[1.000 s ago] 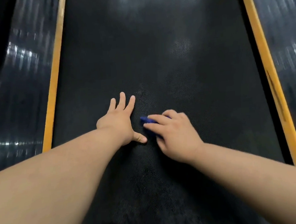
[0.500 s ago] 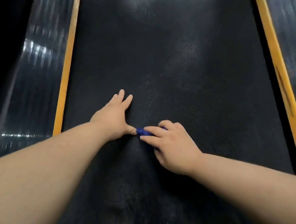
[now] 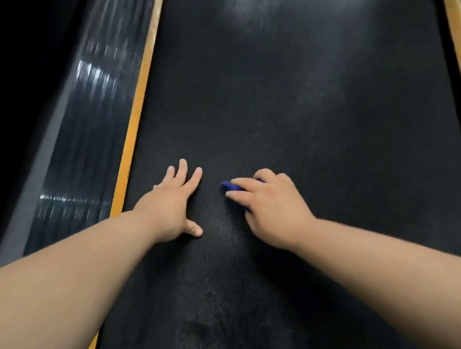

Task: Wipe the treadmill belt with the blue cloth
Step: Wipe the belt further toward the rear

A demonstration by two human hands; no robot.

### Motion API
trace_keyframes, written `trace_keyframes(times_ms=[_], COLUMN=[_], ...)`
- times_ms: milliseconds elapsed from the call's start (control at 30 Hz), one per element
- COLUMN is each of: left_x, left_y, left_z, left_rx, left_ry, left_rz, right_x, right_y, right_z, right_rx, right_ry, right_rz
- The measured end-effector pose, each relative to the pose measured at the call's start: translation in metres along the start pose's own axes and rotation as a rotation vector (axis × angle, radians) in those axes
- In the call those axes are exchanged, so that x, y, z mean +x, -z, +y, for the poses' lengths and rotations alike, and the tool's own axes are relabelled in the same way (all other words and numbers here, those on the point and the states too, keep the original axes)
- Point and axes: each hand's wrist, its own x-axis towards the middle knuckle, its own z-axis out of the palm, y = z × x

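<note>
Mid-wipe: right hand (image 3: pixel 273 212) fingers curl over the blue cloth (image 3: pixel 228 186) on the treadmill belt (image 3: pixel 314 110). Left hand (image 3: pixel 172 205) fingers spread flat. Next, probably sweep onward.

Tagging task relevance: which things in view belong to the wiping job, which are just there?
Job: blue cloth; right hand holding it; treadmill belt; left hand flat on the belt.
Just there: yellow edge strips; ribbed side rail.
</note>
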Motion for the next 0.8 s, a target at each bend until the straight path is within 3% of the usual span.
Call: trace_keyframes(times_ms=[67,133,233,333,467,533,700,800], left_x=[0.001,0.001,0.001,0.0,0.0,0.002,0.002,-0.001], left_y=[0.001,0.001,0.001,0.003,0.004,0.002,-0.003,-0.003], left_z=[0.001,0.001,0.0,0.002,0.002,-0.001,-0.005,-0.008], left_rx=[0.041,0.061,0.065,0.06,0.058,0.061,-0.005,-0.03], left_ry=[-0.003,0.001,0.003,0.008,0.011,0.001,-0.002,-0.016], left_rz=[-0.004,-0.01,-0.012,-0.013,-0.016,-0.005,0.015,0.033], right_x=[0.019,0.053,0.094,0.083,0.023,0.031,0.084,0.069], right_y=[0.009,0.023,0.051,0.046,0.01,0.012,0.036,0.033], right_z=[0.018,0.048,0.083,0.052,-0.009,0.0,0.06,0.032], right_rx=[-0.094,-0.182,-0.131,-0.141,-0.043,-0.121,-0.125,-0.196], right_ry=[0.002,-0.206,-0.492,-0.369,-0.022,0.037,-0.497,-0.374], right_rz=[0.008,0.063,-0.04,-0.082,-0.048,-0.079,-0.004,-0.008])
